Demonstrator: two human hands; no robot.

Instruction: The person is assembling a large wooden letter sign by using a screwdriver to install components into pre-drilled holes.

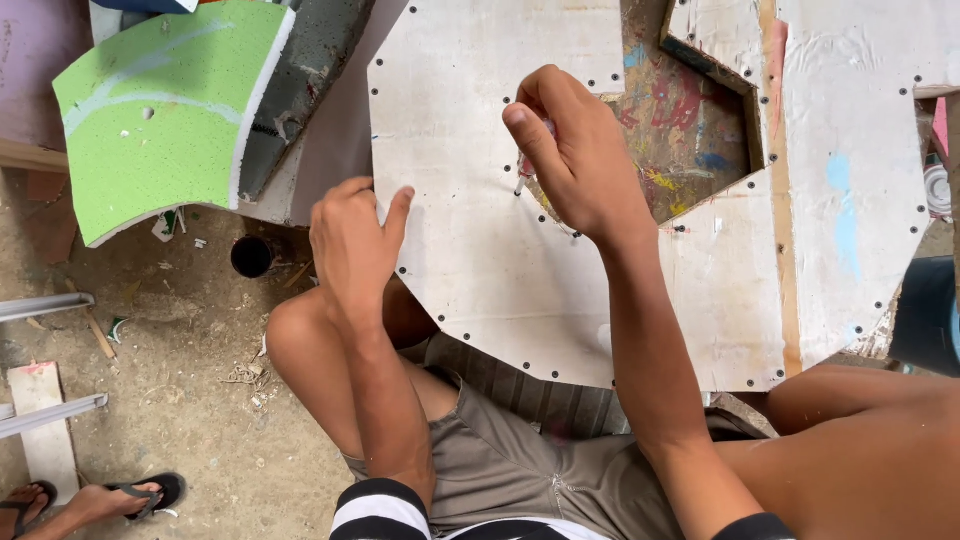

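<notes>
My right hand (575, 150) pinches a slim marker (524, 180) near its tip; my left hand (350, 240) curls over the stiff, light white panel's (480, 250) edge, steadying it

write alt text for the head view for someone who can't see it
Seen from above, a seated person's right hand presses a pen tip to a white board edged with dark dots, while the left hand grips the board's left edge. A green curved panel and someone's sandalled foot lie on the dirt floor.
</notes>
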